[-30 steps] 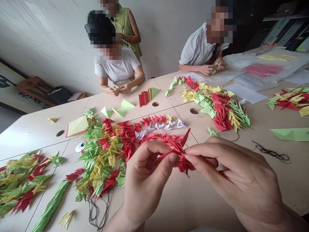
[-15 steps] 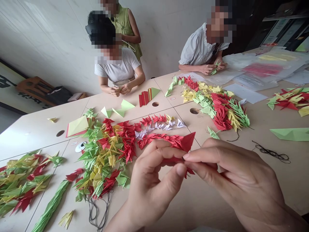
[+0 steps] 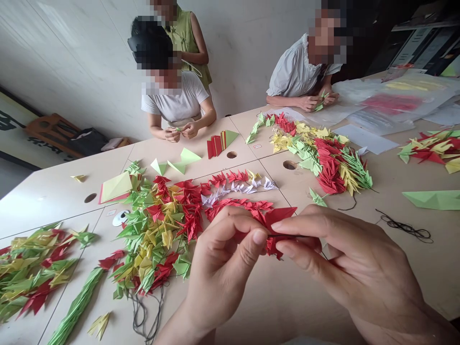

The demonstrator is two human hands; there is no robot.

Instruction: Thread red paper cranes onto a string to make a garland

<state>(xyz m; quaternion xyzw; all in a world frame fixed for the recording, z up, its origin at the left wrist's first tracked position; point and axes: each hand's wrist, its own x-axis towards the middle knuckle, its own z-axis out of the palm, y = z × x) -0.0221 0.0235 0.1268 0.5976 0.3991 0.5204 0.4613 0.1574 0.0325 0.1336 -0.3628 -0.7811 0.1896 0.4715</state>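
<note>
A red paper crane (image 3: pixel 276 225) is pinched between both my hands just above the table (image 3: pixel 294 297). My left hand (image 3: pixel 223 268) grips its left side with thumb and fingers closed. My right hand (image 3: pixel 345 258) pinches its right side, fingers closed. The crane sits at the end of a string of red cranes (image 3: pixel 237 206) that runs back to a heap of red, yellow and green cranes (image 3: pixel 158 225). A dark thread shows faintly below the crane.
Three other people fold paper at the far side. Another crane heap (image 3: pixel 323 158) lies at centre right, a third (image 3: pixel 32 268) at far left, a coil of black thread (image 3: pixel 406 227) at right, loose green sheets (image 3: pixel 176 163) and plastic bags (image 3: pixel 388 103) beyond.
My hands have turned the red crane between the fingertips; its pointed wing swung from upright to lying flatter toward the right. Both hands stayed in place.
</note>
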